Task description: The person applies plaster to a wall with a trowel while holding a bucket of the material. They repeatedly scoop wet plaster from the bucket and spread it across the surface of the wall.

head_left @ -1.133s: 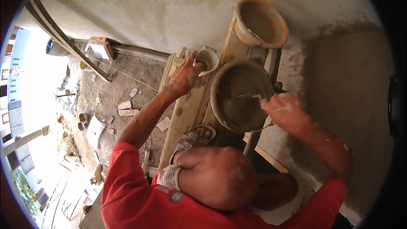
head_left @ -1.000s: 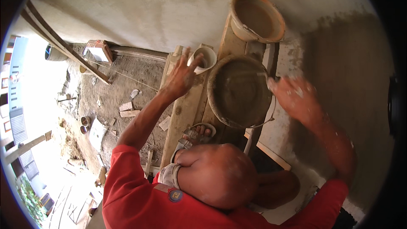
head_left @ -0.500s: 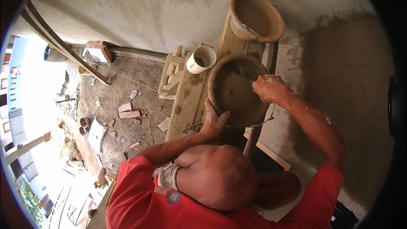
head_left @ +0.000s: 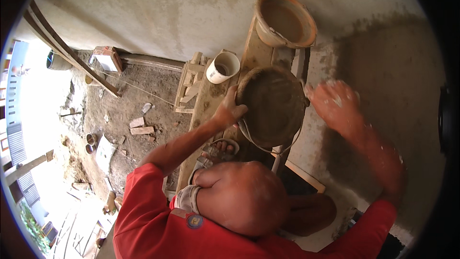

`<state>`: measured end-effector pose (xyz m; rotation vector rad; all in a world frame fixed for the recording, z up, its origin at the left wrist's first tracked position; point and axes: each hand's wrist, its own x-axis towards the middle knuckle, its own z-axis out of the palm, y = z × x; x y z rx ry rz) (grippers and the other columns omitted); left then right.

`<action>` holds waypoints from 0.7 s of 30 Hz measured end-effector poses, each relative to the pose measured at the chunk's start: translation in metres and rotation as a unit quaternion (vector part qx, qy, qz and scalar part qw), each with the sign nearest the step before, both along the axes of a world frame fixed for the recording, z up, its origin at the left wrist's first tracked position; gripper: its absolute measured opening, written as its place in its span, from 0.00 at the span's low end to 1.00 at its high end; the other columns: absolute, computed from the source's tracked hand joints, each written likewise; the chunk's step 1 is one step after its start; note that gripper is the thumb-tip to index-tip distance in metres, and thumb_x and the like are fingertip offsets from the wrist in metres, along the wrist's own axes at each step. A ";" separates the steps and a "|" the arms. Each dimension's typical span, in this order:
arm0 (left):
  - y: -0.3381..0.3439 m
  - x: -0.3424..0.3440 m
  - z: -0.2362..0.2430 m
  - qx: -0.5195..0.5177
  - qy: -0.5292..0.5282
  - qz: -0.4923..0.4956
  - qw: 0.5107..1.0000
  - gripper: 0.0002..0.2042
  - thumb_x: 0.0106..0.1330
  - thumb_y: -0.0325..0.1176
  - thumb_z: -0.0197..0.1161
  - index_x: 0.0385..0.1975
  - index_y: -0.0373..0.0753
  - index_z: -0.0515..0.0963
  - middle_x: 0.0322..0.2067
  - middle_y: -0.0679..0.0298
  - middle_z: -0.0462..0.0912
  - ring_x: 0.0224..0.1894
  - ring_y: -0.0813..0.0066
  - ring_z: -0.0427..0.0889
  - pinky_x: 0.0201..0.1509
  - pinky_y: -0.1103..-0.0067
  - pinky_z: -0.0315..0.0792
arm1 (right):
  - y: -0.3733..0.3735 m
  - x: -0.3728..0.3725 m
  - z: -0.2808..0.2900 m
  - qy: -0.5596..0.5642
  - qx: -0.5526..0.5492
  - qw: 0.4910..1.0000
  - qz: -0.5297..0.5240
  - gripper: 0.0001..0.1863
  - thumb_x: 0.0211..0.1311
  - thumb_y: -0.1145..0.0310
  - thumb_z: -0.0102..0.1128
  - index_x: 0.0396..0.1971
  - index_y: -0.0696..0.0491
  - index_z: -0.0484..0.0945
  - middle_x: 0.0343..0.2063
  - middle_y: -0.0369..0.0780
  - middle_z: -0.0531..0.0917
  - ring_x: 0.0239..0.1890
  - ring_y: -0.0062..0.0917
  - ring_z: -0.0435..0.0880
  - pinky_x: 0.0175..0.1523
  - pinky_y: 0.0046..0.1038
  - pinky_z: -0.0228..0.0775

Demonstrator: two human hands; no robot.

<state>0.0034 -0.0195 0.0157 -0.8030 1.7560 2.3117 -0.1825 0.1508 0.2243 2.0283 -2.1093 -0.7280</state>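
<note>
A mortar-caked bucket (head_left: 271, 105) rests on the plank, its inside coated with wet grey mortar and its wire handle (head_left: 298, 140) hanging on the near side. My left hand (head_left: 231, 110) is closed round the bucket's left rim, the thumb over the edge. To the right of the bucket, just outside its rim, my right hand (head_left: 335, 103) is raised with its fingers curled and grey smears on its back. What those fingers hold, if anything, is hidden.
A wider bucket of murky water (head_left: 286, 20) stands farther along the plank (head_left: 203, 108), by the wall. A white plastic pail (head_left: 223, 67) sits to the left. Bricks (head_left: 140, 125) and rubble lie on the ground below. Wet plaster darkens the wall (head_left: 378, 86) at right.
My right hand has come out of the bucket and moved right. The bucket has tipped, with its handle swung toward me. My left hand has shifted up along the left rim.
</note>
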 end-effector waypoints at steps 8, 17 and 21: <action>0.065 0.030 0.000 0.067 0.039 0.139 0.987 0.31 0.66 0.30 0.59 0.64 0.30 0.51 0.47 0.43 0.75 0.31 0.59 0.85 0.17 0.74 0.80 | -0.033 -0.018 -0.132 -0.097 0.085 0.992 0.003 0.05 0.52 0.71 0.60 0.26 0.53 0.84 0.20 0.40 0.83 0.27 0.36 0.86 0.32 0.36 0.77; 0.023 0.012 -0.008 -0.005 0.060 0.079 0.995 0.29 0.63 0.30 0.58 0.62 0.29 0.56 0.48 0.42 0.73 0.28 0.58 0.84 0.15 0.73 0.80 | -0.013 -0.019 -0.115 -0.140 0.202 0.969 0.009 0.06 0.56 0.69 0.60 0.24 0.52 0.85 0.22 0.42 0.85 0.32 0.37 0.88 0.37 0.38 0.80; 0.001 0.005 -0.005 0.003 0.020 0.018 1.000 0.31 0.63 0.32 0.60 0.63 0.29 0.57 0.49 0.41 0.72 0.27 0.60 0.84 0.14 0.75 0.79 | 0.006 -0.002 -0.080 -0.166 0.189 0.968 -0.003 0.08 0.64 0.67 0.56 0.31 0.49 0.85 0.24 0.39 0.85 0.32 0.37 0.86 0.37 0.39 0.78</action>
